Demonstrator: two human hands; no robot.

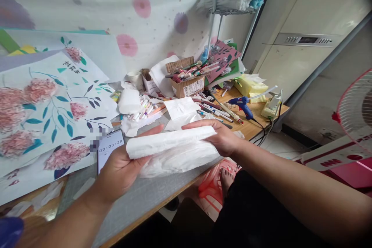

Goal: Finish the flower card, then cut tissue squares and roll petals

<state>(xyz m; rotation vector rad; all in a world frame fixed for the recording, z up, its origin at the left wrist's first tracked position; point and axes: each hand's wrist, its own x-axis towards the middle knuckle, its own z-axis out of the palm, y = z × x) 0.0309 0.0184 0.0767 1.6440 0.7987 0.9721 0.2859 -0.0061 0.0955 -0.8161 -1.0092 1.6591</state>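
A wad of white tissue paper [174, 151], with a folded strip along its upper edge, hangs between my two hands above the grey mat. My left hand [123, 166] grips its left end, thumb below and fingers behind the strip. At the right end my right hand [222, 137] pinches the paper, its fingers partly hidden behind it. A phone [110, 145] showing a timer lies just beyond my left hand. Loose white paper pieces [180, 108] rest on the table behind the wad.
Flower pictures [55, 112] cover the left side. Farther back are a cardboard box of brushes [188, 87], scattered pens [215, 110], a blue glue gun [242, 104] and a yellow tissue pack [250, 87]. A fan [357, 108] stands at the right.
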